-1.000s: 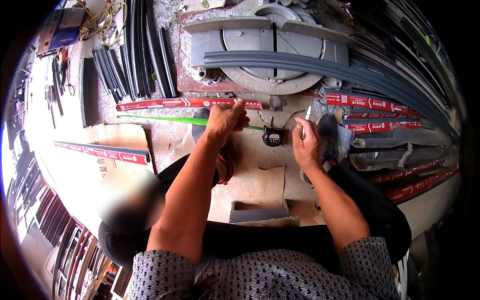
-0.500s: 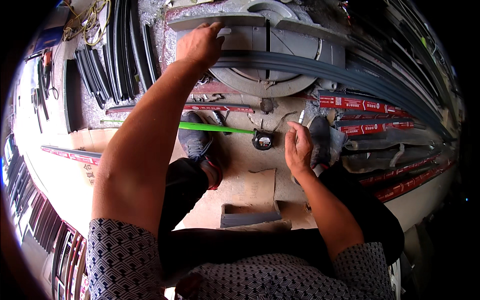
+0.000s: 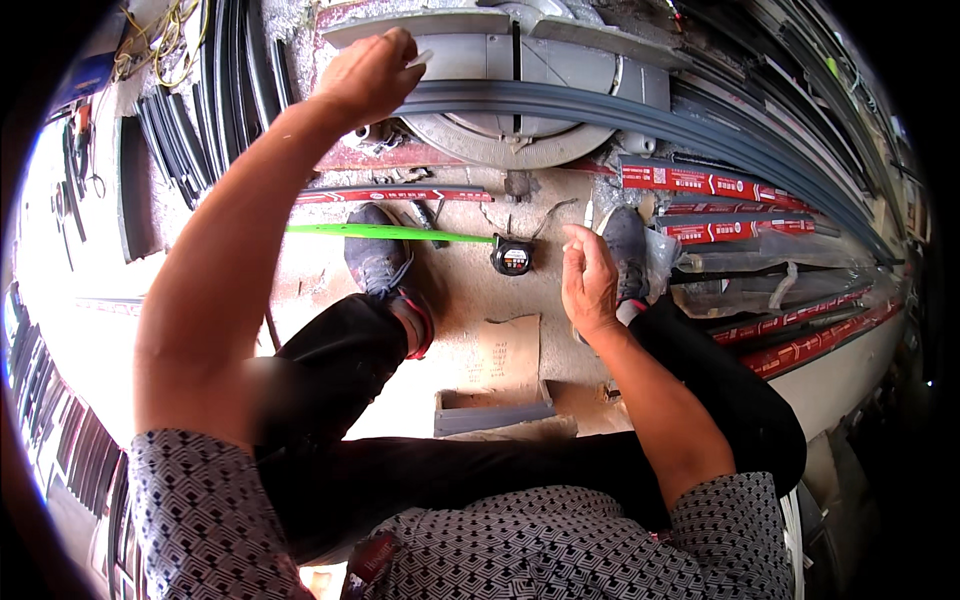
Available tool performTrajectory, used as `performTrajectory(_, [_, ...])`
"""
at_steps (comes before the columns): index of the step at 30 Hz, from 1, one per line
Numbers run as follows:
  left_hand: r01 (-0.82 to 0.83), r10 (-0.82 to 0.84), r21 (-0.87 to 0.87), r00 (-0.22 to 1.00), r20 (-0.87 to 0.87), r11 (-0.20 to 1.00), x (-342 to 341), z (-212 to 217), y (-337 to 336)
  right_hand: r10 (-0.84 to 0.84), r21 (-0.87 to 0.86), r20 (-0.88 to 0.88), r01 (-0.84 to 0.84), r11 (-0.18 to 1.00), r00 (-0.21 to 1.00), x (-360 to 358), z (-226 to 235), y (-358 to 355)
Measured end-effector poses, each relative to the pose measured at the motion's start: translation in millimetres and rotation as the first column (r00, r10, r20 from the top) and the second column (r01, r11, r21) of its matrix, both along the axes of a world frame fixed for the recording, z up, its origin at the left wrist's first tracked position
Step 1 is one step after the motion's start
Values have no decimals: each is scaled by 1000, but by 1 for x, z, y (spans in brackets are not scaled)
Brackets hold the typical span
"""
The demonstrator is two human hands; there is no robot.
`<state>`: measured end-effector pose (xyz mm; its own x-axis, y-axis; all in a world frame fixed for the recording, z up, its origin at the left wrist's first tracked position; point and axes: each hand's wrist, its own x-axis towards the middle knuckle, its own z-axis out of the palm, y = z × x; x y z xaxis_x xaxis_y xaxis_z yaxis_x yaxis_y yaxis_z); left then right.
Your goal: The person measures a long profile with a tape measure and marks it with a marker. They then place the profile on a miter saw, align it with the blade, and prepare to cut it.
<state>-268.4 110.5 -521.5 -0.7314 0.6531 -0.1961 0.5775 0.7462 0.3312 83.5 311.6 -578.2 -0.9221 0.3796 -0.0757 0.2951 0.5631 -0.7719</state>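
Your left hand (image 3: 368, 72) at 11 o'clock, closed on small white piece, over long grey plastic profile (image 3: 620, 115): likely light, whippy; grip mid-length. Right hand (image 3: 590, 280) half open, empty.

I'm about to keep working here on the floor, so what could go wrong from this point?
The left hand reaches onto the round grey saw table, near its blade slot; a slip there could hurt fingers. The green tape measure lies stretched out by the shoes, so a foot could snag it.
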Motion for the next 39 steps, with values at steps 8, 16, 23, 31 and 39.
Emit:
performTrajectory(8, [-236,25,230,747,664,944,50,84,-78,181,-107,-197,-205,973,964,-16,62,-22])
performTrajectory(16, [-930,-195,138,74,978,341,133,45,-109,321,-210,-362,-412,887,875,-54,113,-81])
performTrajectory(23, [-949,-291,54,-41,956,311,144,18,-112,343,-351,-79,-348,869,936,-67,109,-92])
performTrajectory(31, [-965,-353,39,-57,934,260,150,5,-121,456,-266,-25,-446,855,889,-84,95,-96])
performTrajectory(39, [-938,-270,71,-25,962,339,153,11,-121,440,-271,-7,-426,863,898,-90,91,-102])
